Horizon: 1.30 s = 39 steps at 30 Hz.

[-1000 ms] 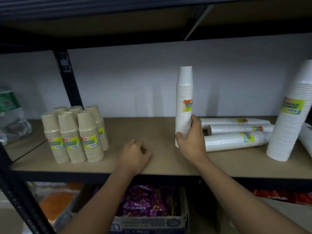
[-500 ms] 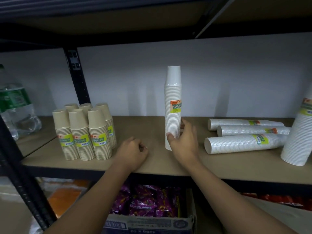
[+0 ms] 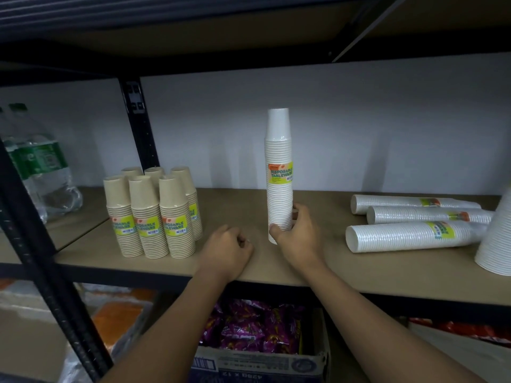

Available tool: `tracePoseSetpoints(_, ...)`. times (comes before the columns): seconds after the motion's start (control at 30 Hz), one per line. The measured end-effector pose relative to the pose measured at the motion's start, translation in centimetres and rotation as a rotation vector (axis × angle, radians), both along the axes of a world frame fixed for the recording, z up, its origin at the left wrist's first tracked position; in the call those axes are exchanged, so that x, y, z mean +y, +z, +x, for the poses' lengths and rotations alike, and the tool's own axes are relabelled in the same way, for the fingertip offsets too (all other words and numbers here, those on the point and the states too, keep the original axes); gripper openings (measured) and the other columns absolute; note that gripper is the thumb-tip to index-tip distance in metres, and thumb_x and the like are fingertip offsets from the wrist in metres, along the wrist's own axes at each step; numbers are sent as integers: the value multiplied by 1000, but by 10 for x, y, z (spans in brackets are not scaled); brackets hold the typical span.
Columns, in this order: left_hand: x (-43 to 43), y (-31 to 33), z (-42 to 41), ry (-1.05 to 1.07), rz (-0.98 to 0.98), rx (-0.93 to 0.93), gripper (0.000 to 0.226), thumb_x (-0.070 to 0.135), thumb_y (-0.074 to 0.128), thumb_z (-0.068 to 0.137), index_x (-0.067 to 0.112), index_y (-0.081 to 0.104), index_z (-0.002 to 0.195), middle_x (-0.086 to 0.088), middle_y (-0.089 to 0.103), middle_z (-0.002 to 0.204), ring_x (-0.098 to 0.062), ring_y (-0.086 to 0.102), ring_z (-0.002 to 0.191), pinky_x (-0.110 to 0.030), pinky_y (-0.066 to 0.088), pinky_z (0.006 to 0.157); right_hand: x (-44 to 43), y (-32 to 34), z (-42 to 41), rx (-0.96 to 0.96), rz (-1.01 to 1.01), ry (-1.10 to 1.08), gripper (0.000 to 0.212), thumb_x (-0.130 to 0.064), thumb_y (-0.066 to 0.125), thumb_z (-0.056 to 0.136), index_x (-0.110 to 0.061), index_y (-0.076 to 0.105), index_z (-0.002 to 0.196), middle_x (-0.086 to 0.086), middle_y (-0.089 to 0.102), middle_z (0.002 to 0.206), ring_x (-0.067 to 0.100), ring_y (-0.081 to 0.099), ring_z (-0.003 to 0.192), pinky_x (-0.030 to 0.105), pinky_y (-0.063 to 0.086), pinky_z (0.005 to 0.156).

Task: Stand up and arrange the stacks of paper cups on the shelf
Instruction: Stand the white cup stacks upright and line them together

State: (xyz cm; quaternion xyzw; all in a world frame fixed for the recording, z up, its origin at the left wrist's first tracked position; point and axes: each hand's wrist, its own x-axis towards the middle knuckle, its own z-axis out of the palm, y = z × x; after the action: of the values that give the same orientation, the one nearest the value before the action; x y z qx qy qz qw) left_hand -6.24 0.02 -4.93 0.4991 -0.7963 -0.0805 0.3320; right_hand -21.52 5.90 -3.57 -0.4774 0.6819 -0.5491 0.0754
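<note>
A tall white cup stack (image 3: 279, 172) stands upright in the middle of the wooden shelf (image 3: 345, 266). My right hand (image 3: 297, 236) grips its base, thumb on the left and fingers round the right side. My left hand (image 3: 228, 250) rests on the shelf as a loose fist, just left of that stack, holding nothing. Three white stacks (image 3: 412, 234) lie on their sides to the right. A wider white stack (image 3: 495, 244) stands at the far right edge. Several short brown cup stacks (image 3: 154, 214) stand grouped at the left.
A black shelf upright (image 3: 139, 125) rises behind the brown stacks, another post (image 3: 47, 258) crosses the near left. Wrapped water bottles (image 3: 41, 172) sit on the neighbouring shelf at left. Below the shelf a cardboard box (image 3: 260, 363) holds purple packets.
My right hand has slid the upright white stack leftward along the shelf, away from the lying stacks. My left hand stays as a fist on the shelf.
</note>
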Motion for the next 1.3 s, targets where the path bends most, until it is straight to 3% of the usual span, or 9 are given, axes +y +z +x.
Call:
tracePoseSetpoints(0.17,-1,-1,-1,16,6,13,15,34,62,83,19,64,79,3,56,88,-24,60,89,-31,46,74,-10,1,7,23,5,-16,57,-26,77,82,-11,53,131,8,59,123,25,59,110,27,41,80)
tracePoseSetpoints(0.53,-3,-1,0,23,6,23,16,35,61,83,20,63,78,1,56,90,-25,59,91,-32,47,75,-19,-2,9,36,8,-50,63,-32,79,81,-11,49,133,11,54,130,26,57,115,31,44,87)
tracePoseSetpoints(0.9,6,0,0,22,-36,44,19,31,63,83,14,67,81,-4,61,91,-28,61,91,-34,48,77,-4,-2,9,-47,-31,-53,55,-32,77,81,-12,55,127,5,57,124,16,55,108,24,38,84)
tracePoseSetpoints(1.03,15,0,4,-7,-45,59,19,32,62,85,13,68,83,-4,60,89,-27,60,90,-35,49,77,23,-3,4,-63,-31,-56,34,-32,72,86,-16,61,114,-1,61,114,10,56,98,23,41,81)
tracePoseSetpoints(1.13,27,2,3,-51,-56,63,17,31,63,85,15,65,81,1,56,85,-23,57,87,-33,45,74,47,-1,-8,-113,-33,-85,14,-31,70,86,-22,63,94,-7,66,94,10,62,89,27,48,81)
tracePoseSetpoints(1.3,52,12,-26,-160,-156,117,9,21,68,82,12,70,83,-1,58,84,-24,57,86,-28,38,71,90,11,-44,-246,-36,-221,16,-33,66,91,-21,63,81,-15,61,72,5,56,71,22,36,64)
